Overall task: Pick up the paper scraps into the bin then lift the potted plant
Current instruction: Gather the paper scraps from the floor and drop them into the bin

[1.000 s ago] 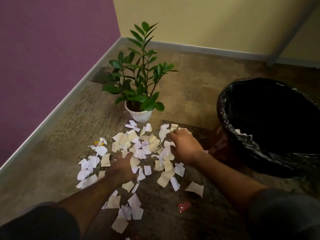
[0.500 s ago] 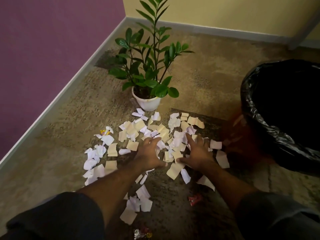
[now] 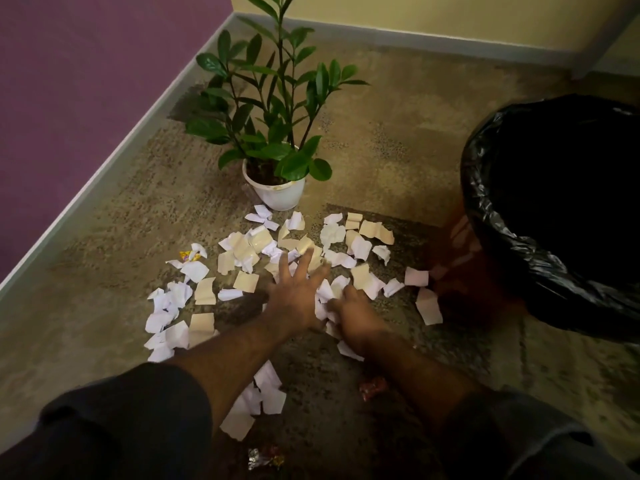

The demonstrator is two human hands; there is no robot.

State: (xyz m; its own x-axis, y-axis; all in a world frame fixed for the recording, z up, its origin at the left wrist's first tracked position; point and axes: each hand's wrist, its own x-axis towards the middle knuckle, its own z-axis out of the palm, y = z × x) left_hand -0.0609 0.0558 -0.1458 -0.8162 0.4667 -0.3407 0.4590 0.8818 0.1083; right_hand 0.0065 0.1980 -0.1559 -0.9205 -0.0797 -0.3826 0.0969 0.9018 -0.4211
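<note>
Since the earlier frame, the left hand (image 3: 294,299) has spread flat, grip released, over the white and tan torn paper scraps (image 3: 242,252) mid-frame on the floor. Beside it, the right hand (image 3: 356,315) looks curled around scraps, though blurred. Upper centre stands the white-potted green plant (image 3: 275,168); the black-lined bin (image 3: 557,209) is at right.

A purple wall (image 3: 86,81) meets a yellow wall (image 3: 450,12) above mottled brown carpet (image 3: 104,237), dimly lit.
</note>
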